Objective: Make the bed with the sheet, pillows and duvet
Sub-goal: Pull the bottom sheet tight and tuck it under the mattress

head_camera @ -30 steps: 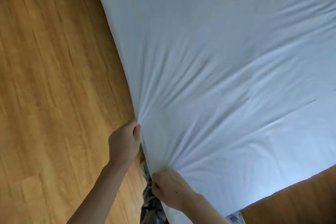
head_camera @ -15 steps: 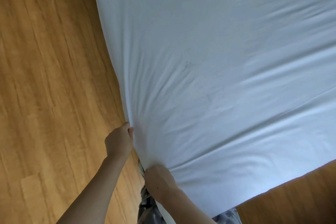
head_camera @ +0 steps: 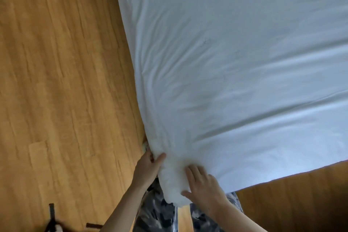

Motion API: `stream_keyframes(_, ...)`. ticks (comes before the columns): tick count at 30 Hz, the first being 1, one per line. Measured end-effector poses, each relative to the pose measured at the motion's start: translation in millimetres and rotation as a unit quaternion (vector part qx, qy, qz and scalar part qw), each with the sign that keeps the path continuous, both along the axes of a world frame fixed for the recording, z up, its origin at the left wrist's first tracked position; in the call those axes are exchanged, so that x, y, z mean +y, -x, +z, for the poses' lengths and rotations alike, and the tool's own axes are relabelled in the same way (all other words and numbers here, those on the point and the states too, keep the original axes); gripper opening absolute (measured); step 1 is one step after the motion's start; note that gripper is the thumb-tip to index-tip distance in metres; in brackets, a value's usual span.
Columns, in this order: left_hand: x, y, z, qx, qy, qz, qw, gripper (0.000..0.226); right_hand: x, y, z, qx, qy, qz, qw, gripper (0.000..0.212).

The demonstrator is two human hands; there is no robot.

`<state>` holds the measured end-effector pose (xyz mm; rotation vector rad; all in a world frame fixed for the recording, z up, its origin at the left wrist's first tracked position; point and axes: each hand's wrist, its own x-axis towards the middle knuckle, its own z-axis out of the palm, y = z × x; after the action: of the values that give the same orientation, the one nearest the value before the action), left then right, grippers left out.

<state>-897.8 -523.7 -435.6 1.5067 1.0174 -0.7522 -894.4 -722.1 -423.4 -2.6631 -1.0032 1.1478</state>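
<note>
Gripping the unlabelled white sheet (head_camera: 235,62) corner, both hands (head_camera: 148,165) (head_camera: 205,184).

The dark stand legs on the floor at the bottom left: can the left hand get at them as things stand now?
Probably yes. Only bare wooden floor lies between the left hand and the dark stand legs. But it grips the sheet at the corner and must let go first.

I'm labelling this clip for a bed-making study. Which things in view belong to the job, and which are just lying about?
Part of the job:
- white sheet, stretched over the bed
- its bunched corner
- left hand, gripping that corner
- right hand, fingers laid flat on it

Lying about:
- wooden floor
- dark object on the floor, bottom left; too cropped to identify
</note>
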Motion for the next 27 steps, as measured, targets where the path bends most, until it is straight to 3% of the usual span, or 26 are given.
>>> stream_keyframes(3,-6,20,0,0.005,0.014,0.011,1.0,0.013,2,2,-7,-0.015,0.002,-0.003,1.0,0.083)
stream_keyframes(8,-6,38,-4,0.021,0.035,-0.02,0.999,0.013,8,-7,-7,0.002,0.008,0.075,0.997,0.04)
stream_keyframes(12,-6,52,-4,0.026,0.06,-0.062,0.996,0.012,9,-20,-2,0.115,-0.013,0.072,0.991,0.011)
stream_keyframes(15,-13,62,-6,0.015,0.034,-0.094,0.995,0.02,11,-29,4,0.151,-0.054,0.071,0.984,0.01)
stream_keyframes(19,-21,85,-1,0.023,0.022,-0.067,0.997,0.022,8,-24,19,0.187,-0.089,0.074,0.975,0.015)
stream_keyframes(27,-18,76,-15,0.042,-0.009,-0.14,0.989,0.031,16,-20,-9,0.169,-0.037,0.09,0.981,0.013)
